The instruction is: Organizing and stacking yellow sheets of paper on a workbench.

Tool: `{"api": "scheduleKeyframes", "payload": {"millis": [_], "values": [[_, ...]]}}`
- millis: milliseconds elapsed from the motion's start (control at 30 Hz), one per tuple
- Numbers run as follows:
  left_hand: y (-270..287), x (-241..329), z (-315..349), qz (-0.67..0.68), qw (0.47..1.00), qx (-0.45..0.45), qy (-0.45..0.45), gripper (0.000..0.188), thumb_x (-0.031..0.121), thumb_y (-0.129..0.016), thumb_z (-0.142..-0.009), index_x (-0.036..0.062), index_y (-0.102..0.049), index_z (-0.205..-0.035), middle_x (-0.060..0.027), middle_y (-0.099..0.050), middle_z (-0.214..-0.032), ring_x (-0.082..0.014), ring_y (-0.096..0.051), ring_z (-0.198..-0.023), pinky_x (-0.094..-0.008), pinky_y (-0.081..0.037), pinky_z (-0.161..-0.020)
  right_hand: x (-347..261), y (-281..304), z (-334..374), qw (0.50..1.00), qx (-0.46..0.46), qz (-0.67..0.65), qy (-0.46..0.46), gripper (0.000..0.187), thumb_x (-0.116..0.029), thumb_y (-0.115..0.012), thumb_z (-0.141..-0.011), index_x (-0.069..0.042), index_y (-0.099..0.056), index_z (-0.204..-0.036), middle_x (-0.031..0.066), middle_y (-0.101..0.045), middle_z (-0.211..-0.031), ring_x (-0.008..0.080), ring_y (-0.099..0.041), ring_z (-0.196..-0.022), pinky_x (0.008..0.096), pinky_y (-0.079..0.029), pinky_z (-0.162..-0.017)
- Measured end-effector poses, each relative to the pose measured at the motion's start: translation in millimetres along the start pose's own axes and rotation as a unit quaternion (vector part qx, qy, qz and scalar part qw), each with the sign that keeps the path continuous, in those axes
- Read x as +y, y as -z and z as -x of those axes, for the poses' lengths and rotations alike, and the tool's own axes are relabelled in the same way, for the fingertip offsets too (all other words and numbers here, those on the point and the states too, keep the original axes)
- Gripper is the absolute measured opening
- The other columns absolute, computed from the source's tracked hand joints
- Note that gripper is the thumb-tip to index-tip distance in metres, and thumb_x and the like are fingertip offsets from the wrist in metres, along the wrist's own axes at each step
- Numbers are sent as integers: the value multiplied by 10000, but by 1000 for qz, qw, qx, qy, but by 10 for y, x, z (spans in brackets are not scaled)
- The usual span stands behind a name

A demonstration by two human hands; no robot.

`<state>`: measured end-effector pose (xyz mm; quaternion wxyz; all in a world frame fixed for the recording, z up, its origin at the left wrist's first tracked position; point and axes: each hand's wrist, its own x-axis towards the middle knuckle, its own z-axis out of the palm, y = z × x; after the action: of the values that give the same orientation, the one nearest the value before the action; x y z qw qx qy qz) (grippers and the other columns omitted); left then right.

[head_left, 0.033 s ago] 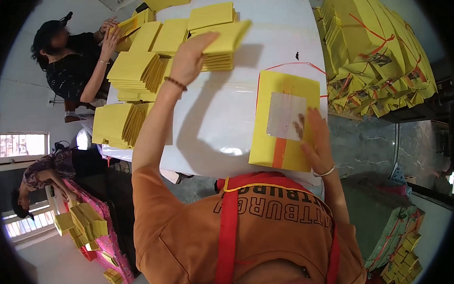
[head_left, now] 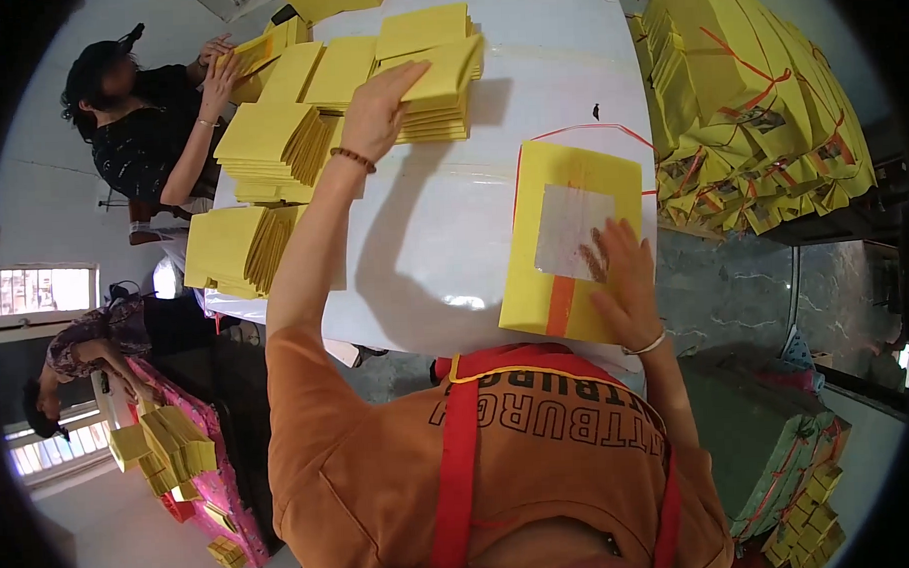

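Note:
My left hand is at a stack of folded yellow paper on the far side of the table. Its fingers grip the top folded yellow paper, which rests slightly askew on the stack. Nearer me on the right lies a flat yellow sheet with a pale, shiny rectangular panel and an orange strip. Over its right edge is my right hand, fingers spread and holding nothing. Whether its palm touches the sheet, I cannot tell. A reflection of the fingers shows in the panel.
Several other yellow paper stacks stand on the white table at left. Past the sheet runs a red cord. A big tied yellow pile rises beyond the right edge. One co-worker handles paper at far left; another person bends over a pink-covered table.
My left hand has lowered its folded paper onto the stack, drawing it slightly left. My right hand has shifted a little left over the sheet, its fingers more spread.

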<state>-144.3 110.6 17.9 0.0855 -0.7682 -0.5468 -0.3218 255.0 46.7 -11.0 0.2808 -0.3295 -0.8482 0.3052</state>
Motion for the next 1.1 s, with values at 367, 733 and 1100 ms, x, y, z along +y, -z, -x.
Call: {"api": "scheduleKeyframes", "payload": {"millis": [367,733,1100], "values": [[-754,-929,248,-134,970,-180,93,489,46,-537,-801,217,-488,-1256,-93,-587,-1114,-265,-561,-1003,-382,-472,-808,-45,-184,-38,982,-41,185,17,482,-350,-611,-799,-156,-529,-1233,50,-427,-1357,271,-339,-1292,557,-147,-1028],[-939,-903,430,-104,929,-273,227,659,621,-320,-866,205,-333,-1378,-114,-279,-1436,-295,-249,-1316,-504,-206,-1046,-44,-190,-46,985,-26,169,12,457,-325,-627,-787,-151,-555,-1203,45,-457,-1333,267,-365,-1275,525,-177,-1028],[-1051,-791,507,-170,928,-245,224,753,669,-373,-821,202,-280,-1403,-142,-234,-1452,-309,-218,-1327,-487,-179,-1046,-21,-207,-17,984,-8,180,9,447,-322,-634,-776,-146,-564,-1181,39,-465,-1324,261,-379,-1264,518,-188,-1031]]}}
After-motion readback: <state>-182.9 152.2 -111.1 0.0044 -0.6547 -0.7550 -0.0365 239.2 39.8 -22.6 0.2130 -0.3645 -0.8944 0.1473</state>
